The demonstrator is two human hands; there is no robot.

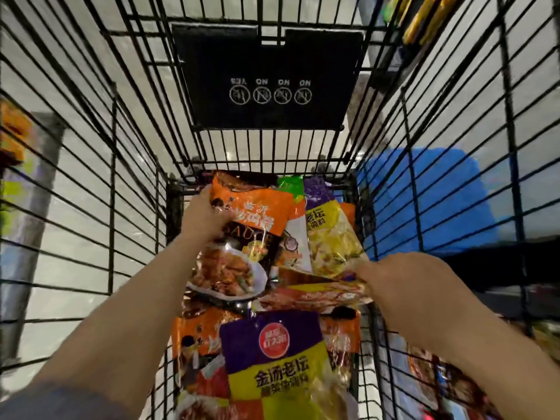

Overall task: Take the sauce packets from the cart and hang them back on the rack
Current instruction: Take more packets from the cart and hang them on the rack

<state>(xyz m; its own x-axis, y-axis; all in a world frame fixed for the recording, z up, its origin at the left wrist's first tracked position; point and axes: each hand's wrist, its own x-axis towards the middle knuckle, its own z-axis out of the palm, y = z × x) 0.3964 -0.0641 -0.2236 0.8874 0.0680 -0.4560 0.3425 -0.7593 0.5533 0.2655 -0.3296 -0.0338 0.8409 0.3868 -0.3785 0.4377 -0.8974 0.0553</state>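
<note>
I look down into a black wire cart (136, 207) whose bottom is covered with several sauce packets. My left hand (204, 216) grips the left edge of an orange packet (257, 207) near the cart's far end. My right hand (406, 286) pinches the near corner of a purple-and-yellow packet (330, 237) on the right side. A dark packet reading SAUCE (233, 268) lies between my arms. A second purple-and-yellow packet (272, 365) lies closest to me. No rack is visible.
The cart's black fold-down flap (266, 80) with white pictograms stands at the far end. A blue crate (430, 201) sits outside the right wall. Blurred shelf goods (15, 140) show at left and yellow ones (424, 16) at upper right.
</note>
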